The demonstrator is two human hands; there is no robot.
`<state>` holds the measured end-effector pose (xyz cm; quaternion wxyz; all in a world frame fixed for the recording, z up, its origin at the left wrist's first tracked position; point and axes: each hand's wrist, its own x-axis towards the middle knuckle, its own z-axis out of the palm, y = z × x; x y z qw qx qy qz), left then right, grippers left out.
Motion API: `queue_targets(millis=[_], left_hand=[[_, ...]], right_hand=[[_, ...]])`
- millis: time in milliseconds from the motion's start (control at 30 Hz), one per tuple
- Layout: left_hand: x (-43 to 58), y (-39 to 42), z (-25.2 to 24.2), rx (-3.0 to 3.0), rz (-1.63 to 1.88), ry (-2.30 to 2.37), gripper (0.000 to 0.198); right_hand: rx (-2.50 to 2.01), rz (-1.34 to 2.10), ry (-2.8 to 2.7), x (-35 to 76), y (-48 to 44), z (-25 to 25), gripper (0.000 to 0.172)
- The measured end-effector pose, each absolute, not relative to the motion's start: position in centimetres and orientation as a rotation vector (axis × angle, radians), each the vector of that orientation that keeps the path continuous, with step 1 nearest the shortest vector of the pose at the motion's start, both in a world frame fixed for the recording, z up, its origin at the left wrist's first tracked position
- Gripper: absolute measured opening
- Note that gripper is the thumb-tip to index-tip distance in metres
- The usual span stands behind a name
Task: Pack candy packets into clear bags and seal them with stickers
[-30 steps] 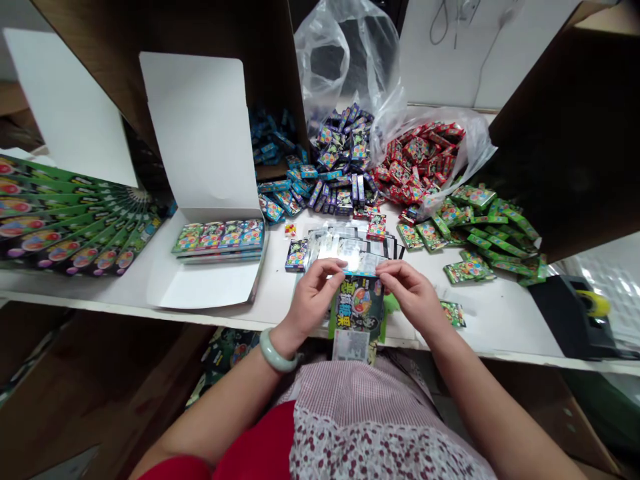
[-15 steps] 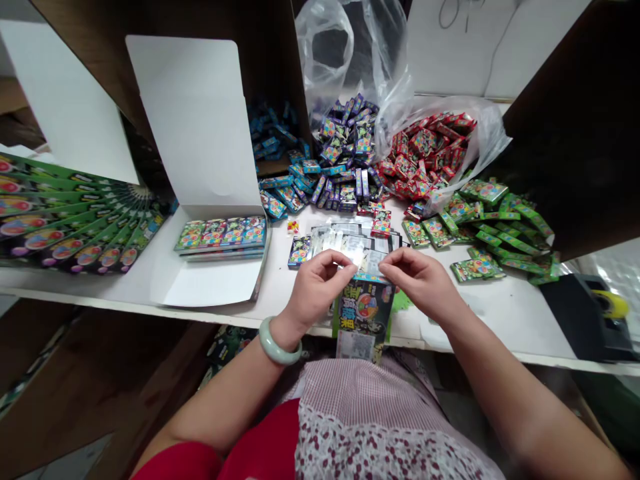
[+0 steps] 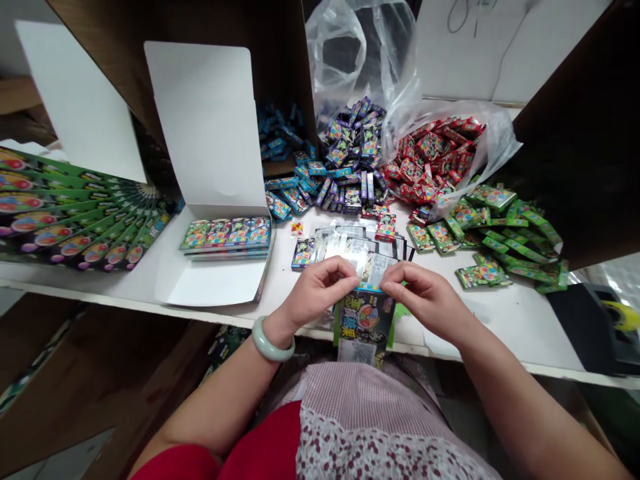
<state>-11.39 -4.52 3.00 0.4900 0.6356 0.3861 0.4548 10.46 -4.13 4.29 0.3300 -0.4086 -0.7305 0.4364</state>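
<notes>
In front of my body, a black printed packet (image 3: 367,319) with a colourful round picture and large characters hangs at the table's front edge. Along its top runs a blue strip. My left hand (image 3: 323,290) is closed in a pinch at the strip's left end, and my right hand (image 3: 427,297) pinches its right end. Behind the fingers lie overlapping clear-and-black packets (image 3: 345,241). A small red box (image 3: 385,227) rests on them, and a small purple box (image 3: 303,253) lies to their left. Some green shows behind the packet.
To the left stands an open white carton (image 3: 210,287) holding rows of small boxes, beside fanned green cards (image 3: 75,227). Heaps of blue (image 3: 285,193), purple (image 3: 355,147), red (image 3: 430,157) and green boxes (image 3: 515,233) line the back. A black tape dispenser (image 3: 585,327) sits at right.
Both hands have come down slightly, closer to the packet's top strip, with fingertips still pinched. The view has shifted a little; the boxes and carton lie as before.
</notes>
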Motion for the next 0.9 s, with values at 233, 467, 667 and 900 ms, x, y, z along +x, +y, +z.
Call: queue_targets(millis=[233,467,667,900], left_hand=[[-12.7,-4.8,2.6,1.56,1.063,0.927,0.011],[-12.4,-4.5,3.6,1.764,0.963,0.902,0.017],[-11.9,-5.7,0.9,1.654,1.086,0.973,0.016],[-11.7,-5.0,-0.1,1.688,1.248,1.042,0.006]], right_hand=[[-0.972,0.806,-1.981,10.8,-6.1,2.6,0.017],[-1.068,0.761,-1.844,10.7,-6.7,1.7,0.013],[-1.049,0.726,-1.894,9.9,-6.9,1.2,0.012],[-1.198,0.918,-1.737,15.8,-5.4,1.8,0.025]])
